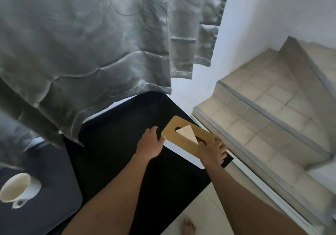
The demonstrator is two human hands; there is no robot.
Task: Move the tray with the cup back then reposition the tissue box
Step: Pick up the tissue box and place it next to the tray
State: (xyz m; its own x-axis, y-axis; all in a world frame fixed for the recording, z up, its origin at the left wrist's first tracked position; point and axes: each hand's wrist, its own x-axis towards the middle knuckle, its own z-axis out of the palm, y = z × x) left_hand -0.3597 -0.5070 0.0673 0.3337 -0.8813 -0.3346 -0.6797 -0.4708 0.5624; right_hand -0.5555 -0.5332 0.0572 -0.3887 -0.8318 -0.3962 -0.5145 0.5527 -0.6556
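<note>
The tissue box [207,140] has a wooden lid with a slot and white sides; a folded tissue pokes out of the slot. It sits near the right corner of the black table [127,162]. My left hand [151,143] grips its left end and my right hand [212,152] grips its right end. At the far left a white cup [17,187] stands on a dark grey tray [54,189], away from both hands.
A grey patterned curtain [91,53] hangs over the table's far side. Tiled steps [263,107] and a white sliding rail [254,178] lie to the right. A bare foot [189,226] stands on the pale floor below the table edge.
</note>
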